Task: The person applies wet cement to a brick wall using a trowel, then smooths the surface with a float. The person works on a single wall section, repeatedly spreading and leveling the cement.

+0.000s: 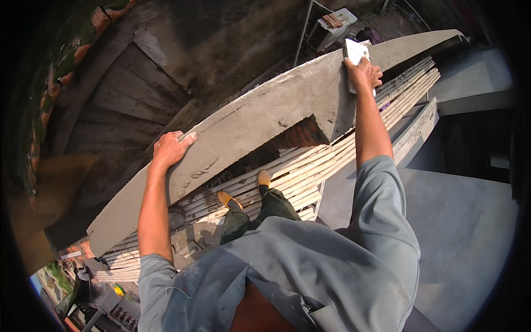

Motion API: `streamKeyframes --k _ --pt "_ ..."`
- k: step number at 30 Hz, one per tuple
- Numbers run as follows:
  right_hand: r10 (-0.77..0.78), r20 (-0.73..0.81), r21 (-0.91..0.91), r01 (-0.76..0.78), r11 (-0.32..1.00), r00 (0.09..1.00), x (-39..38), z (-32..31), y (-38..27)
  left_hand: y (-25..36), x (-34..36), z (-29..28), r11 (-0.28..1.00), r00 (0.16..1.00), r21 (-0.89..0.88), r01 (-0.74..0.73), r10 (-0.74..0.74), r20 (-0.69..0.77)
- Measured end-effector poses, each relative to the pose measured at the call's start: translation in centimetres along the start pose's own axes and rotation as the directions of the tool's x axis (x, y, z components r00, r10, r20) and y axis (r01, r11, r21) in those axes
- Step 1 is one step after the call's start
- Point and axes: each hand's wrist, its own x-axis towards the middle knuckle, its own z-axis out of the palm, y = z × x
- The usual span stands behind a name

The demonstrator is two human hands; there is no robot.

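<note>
A long grey plastered wall [260,119] curves across from lower left to upper right. On its upper edge, toward the left, rests my left hand [172,148], its fingers bent over the edge and the thumb on the near side. My right hand [364,76] is closed on a flat white plastering float [355,50], pressed against the wall face farther right. Most of the float's lower part is behind my hand. Rough, lumpy mortar marks the lower wall near a dark opening with brick showing.
I stand in yellow shoes [264,178] on a platform of pale bamboo poles [326,166]. Beyond the wall, winding steps [130,91] lie far below. A white stand [338,22] holds several bricks at the top. A smooth grey slab [453,221] lies lower right.
</note>
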Motion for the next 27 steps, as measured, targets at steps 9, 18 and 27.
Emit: streamKeyframes --k 9,18,27 --pt "-0.249 0.112 0.057 0.244 0.968 0.962 -9.0 0.0 1.7 -0.2 0.5 0.0 0.998 0.999 0.041 -0.037 0.036 0.029" --pt "0.011 -0.011 0.038 -0.011 0.999 1.0 4.6 -1.3 3.2 -0.4 0.3 0.5 0.997 0.997 0.047 -0.062 0.064 -0.042" --pt "-0.556 0.053 0.11 0.548 0.829 0.83 -12.4 1.9 -4.3 -0.1 -0.5 0.3 1.0 1.0 0.006 0.002 -0.002 0.016"
